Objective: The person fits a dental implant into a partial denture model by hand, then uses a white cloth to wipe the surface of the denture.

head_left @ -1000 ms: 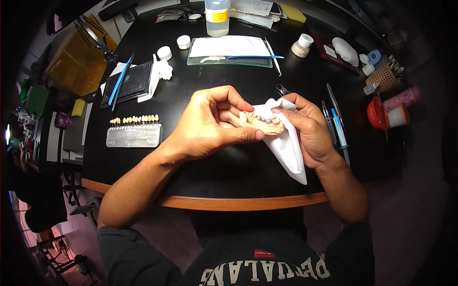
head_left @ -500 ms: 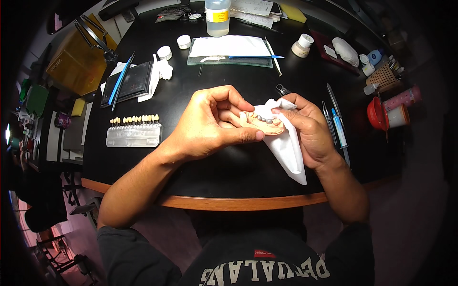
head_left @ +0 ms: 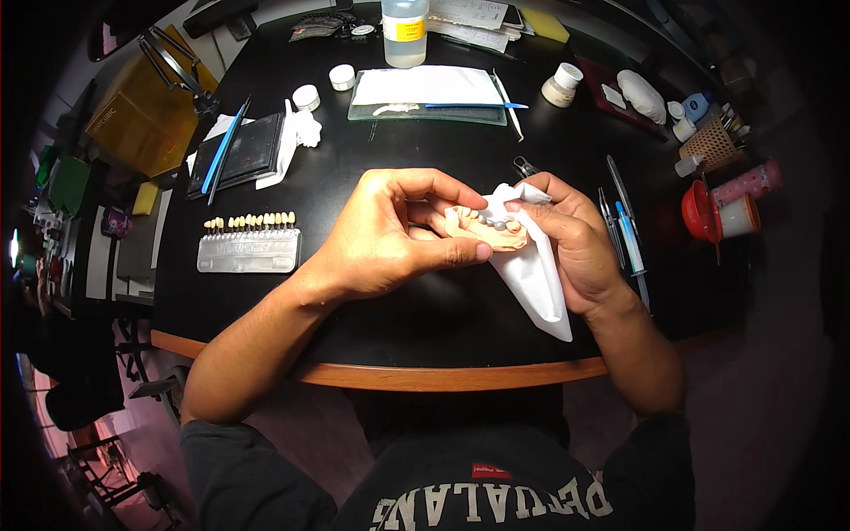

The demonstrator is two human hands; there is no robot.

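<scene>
Above the near middle of the black table, my left hand (head_left: 390, 230) grips a tan plaster dental model (head_left: 478, 232) by its left side. The thumb lies along its near edge, and the index finger reaches over its far side. Grey metal crowns (head_left: 498, 224) sit in the model's row of teeth. From the right, my right hand (head_left: 571, 234) is closed around a white tissue (head_left: 534, 288), with its thumb on top near the crowns. One end of the tissue hangs down toward the table's front edge. The fingers under the tissue are partly hidden.
A tooth shade guide (head_left: 248, 246) lies left of my hands. Beyond it are a black palette (head_left: 239, 150) and blue-handled brushes. At the back stand a glass slab (head_left: 363, 108), small jars (head_left: 342, 77) and a clear bottle (head_left: 405, 49). Tweezers and a syringe (head_left: 630, 239) lie at right.
My left index finger has shifted right, over the far side of the model toward the crowns. The hanging end of the tissue has moved slightly right.
</scene>
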